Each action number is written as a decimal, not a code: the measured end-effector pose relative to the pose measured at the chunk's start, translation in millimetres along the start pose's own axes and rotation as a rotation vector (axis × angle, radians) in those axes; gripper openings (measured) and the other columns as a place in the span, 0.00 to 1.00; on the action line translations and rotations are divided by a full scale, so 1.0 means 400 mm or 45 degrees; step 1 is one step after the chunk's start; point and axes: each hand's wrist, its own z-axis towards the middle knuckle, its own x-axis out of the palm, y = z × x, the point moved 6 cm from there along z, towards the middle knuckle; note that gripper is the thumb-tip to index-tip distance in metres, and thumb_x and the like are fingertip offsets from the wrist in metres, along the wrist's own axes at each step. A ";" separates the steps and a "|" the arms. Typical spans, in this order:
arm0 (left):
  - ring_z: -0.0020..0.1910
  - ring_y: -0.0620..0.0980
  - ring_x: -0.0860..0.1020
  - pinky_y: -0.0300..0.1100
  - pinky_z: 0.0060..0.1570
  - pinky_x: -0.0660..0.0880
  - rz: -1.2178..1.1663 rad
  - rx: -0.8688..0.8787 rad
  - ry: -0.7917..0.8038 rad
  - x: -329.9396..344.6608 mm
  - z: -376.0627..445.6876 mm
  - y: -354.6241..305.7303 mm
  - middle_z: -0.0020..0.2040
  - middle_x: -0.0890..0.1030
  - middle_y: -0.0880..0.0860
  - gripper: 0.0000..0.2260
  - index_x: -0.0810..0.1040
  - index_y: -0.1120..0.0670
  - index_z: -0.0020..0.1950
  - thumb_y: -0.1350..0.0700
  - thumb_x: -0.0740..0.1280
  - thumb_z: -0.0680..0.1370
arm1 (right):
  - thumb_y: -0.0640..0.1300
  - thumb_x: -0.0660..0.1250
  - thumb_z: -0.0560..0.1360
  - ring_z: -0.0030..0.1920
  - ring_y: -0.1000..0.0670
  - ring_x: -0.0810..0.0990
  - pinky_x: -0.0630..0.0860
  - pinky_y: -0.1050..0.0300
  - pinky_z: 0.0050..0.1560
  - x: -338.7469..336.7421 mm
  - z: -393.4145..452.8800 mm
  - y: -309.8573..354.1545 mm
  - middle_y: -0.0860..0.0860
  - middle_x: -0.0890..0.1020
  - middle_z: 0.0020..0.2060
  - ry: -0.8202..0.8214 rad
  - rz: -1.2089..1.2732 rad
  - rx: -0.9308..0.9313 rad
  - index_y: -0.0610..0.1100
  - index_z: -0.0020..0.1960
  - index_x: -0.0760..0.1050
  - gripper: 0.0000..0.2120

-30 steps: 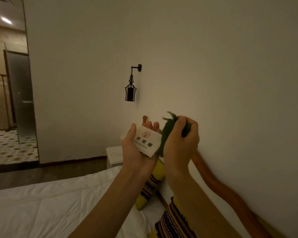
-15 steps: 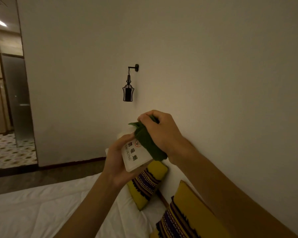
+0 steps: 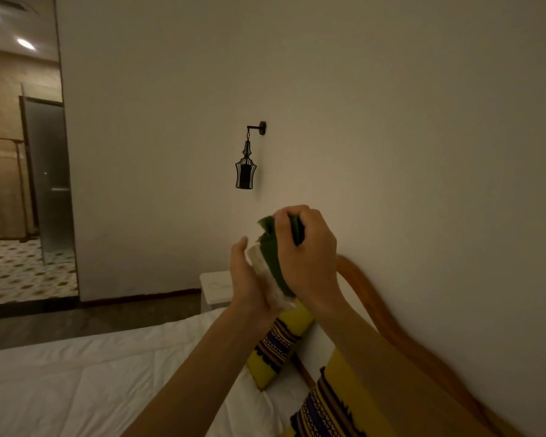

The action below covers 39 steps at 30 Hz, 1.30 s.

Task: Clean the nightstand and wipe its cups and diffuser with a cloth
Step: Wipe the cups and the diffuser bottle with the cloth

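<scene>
Dim warm light, bright ceiling spots (image 3: 26, 44) far left, soft blur, wide-angle bending at edges.

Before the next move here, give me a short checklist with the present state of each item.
1. Cloth held firmly: ok, right hand has it bunched in its grip.
2. White sign supported: ok, left hand holds it from behind.
3. Cloth touching the sign: ok, pressed on its face.
4. Sign face clean: cannot tell, the cloth and hands cover it.
5. Nightstand free for putting the sign back: cannot tell, the hands hide most of its top.
6. Cups and diffuser wiped: cannot tell, none in view.
</scene>
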 end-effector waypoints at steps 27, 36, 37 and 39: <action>0.35 0.49 0.84 0.46 0.34 0.83 1.021 0.538 -0.348 -0.125 0.018 0.004 0.41 0.84 0.54 0.31 0.72 0.50 0.50 0.24 0.60 0.67 | 0.47 0.60 0.83 0.42 0.54 0.76 0.70 0.67 0.41 -0.013 -0.039 -0.108 0.52 0.77 0.41 -0.136 -0.224 0.179 0.47 0.47 0.73 0.07; 0.39 0.47 0.83 0.40 0.34 0.81 1.121 0.465 -0.391 -0.187 0.037 0.011 0.44 0.81 0.51 0.28 0.73 0.49 0.51 0.26 0.60 0.69 | 0.48 0.62 0.82 0.40 0.58 0.77 0.73 0.67 0.38 0.040 -0.183 -0.170 0.56 0.78 0.39 -0.145 -0.080 0.285 0.50 0.46 0.75 0.07; 0.36 0.45 0.83 0.36 0.30 0.79 1.120 0.412 -0.365 -0.199 0.033 0.032 0.43 0.82 0.50 0.28 0.73 0.49 0.51 0.26 0.61 0.68 | 0.49 0.61 0.82 0.39 0.58 0.77 0.72 0.67 0.38 0.041 -0.166 -0.191 0.55 0.78 0.39 -0.153 -0.090 0.327 0.50 0.46 0.74 0.08; 0.35 0.44 0.84 0.33 0.29 0.78 1.071 0.270 -0.311 -0.232 0.026 0.089 0.42 0.84 0.50 0.27 0.73 0.49 0.52 0.27 0.63 0.69 | 0.49 0.61 0.82 0.40 0.55 0.76 0.70 0.66 0.38 0.047 -0.134 -0.243 0.53 0.78 0.39 -0.146 -0.106 0.411 0.48 0.45 0.74 0.09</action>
